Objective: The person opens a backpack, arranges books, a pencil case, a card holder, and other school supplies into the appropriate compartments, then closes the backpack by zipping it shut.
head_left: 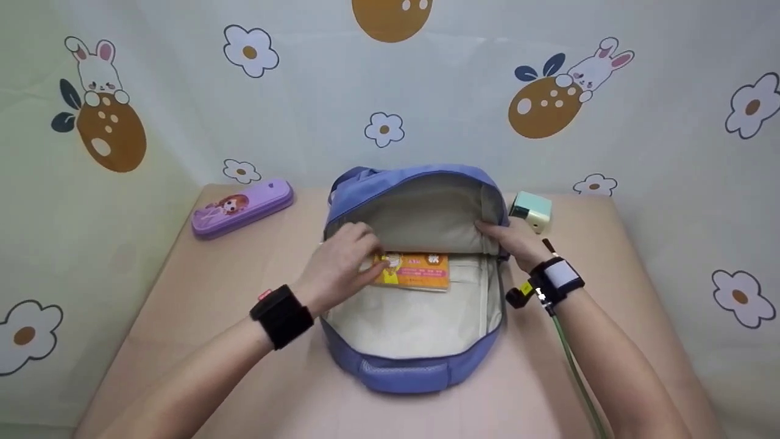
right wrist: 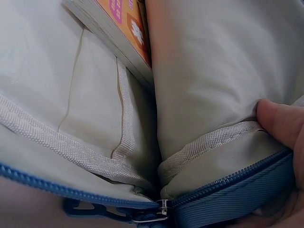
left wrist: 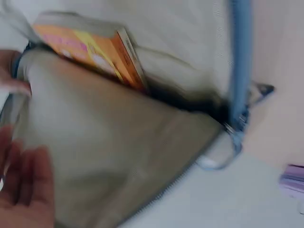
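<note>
A blue backpack (head_left: 408,381) lies unzipped on the table, its pale lining showing. Inside, an orange book (head_left: 420,272) lies partly hidden under the raised front panel (head_left: 426,213); its page edges show in the right wrist view. My left hand (head_left: 344,259) hovers over the opening beside the book, fingers loosely bent. In the left wrist view that hand (left wrist: 28,183) holds nothing and appears blurred. On the other side, my right hand (head_left: 515,238) grips the panel's edge, thumb (right wrist: 278,121) on the lining and the other fingers mostly hidden behind the zipped border.
A purple pencil case (head_left: 244,207) with a doll picture lies at the table's back left. Behind my right hand stands a mint and cream box-shaped object (head_left: 533,207). A patterned curtain (head_left: 317,122) surrounds the table (head_left: 183,341). A green cable (head_left: 576,366) runs along my right forearm.
</note>
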The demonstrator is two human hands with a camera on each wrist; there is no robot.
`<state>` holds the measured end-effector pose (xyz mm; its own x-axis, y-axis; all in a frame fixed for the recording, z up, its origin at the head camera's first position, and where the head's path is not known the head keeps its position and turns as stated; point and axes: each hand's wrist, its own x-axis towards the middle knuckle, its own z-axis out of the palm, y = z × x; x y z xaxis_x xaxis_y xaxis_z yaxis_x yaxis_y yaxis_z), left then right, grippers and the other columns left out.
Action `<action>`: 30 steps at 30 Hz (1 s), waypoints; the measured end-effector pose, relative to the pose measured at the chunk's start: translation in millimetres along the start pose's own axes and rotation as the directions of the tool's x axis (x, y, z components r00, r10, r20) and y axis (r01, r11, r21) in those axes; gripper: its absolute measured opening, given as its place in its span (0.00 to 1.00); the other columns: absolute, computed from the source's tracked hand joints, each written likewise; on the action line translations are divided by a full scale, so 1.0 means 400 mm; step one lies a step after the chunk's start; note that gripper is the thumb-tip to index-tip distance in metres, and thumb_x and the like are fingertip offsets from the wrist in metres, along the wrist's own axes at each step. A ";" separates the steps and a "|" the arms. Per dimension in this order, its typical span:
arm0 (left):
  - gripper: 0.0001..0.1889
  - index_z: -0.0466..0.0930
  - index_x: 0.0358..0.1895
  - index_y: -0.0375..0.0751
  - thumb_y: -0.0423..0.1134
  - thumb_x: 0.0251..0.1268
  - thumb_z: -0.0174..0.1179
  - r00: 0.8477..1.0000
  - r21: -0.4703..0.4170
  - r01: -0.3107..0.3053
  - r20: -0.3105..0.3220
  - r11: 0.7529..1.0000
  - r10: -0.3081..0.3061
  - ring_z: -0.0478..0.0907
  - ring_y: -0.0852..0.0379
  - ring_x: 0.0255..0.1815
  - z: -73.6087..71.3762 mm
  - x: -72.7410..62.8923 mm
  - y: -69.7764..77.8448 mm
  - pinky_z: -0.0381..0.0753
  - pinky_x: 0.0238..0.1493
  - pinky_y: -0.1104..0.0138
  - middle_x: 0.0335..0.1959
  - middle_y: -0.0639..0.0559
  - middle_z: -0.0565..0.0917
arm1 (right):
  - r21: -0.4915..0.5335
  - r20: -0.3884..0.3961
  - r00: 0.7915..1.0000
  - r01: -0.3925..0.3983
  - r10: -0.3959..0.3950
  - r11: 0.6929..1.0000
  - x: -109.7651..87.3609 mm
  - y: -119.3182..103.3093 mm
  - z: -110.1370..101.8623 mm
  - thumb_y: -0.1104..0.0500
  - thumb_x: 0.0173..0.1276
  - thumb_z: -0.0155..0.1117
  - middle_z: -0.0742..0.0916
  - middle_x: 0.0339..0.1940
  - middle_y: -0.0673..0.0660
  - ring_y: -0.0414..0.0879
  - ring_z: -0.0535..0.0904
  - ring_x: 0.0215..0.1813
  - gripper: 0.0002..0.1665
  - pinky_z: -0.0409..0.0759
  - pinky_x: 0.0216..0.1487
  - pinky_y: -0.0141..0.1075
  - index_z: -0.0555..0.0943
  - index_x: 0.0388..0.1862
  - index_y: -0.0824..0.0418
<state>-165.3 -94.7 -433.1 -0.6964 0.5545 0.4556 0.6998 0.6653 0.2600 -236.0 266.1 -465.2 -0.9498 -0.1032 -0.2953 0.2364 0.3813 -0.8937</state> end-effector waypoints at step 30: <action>0.33 0.67 0.75 0.41 0.49 0.73 0.64 0.820 -0.443 0.568 0.379 0.694 -0.429 0.70 0.49 0.71 0.055 -0.045 -0.241 0.62 0.75 0.52 0.70 0.42 0.75 | 0.018 0.025 0.999 0.035 -0.035 0.999 -0.003 0.008 0.001 0.41 0.71 0.68 0.74 0.59 0.62 0.54 0.67 0.60 0.40 0.63 0.66 0.48 0.73 0.68 0.68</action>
<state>-223.6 -158.0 -485.0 -0.9315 0.3587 -0.0612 0.1602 0.5552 0.8161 -234.2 267.3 -467.9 -0.9520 -0.1397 -0.2722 0.2070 0.3612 -0.9092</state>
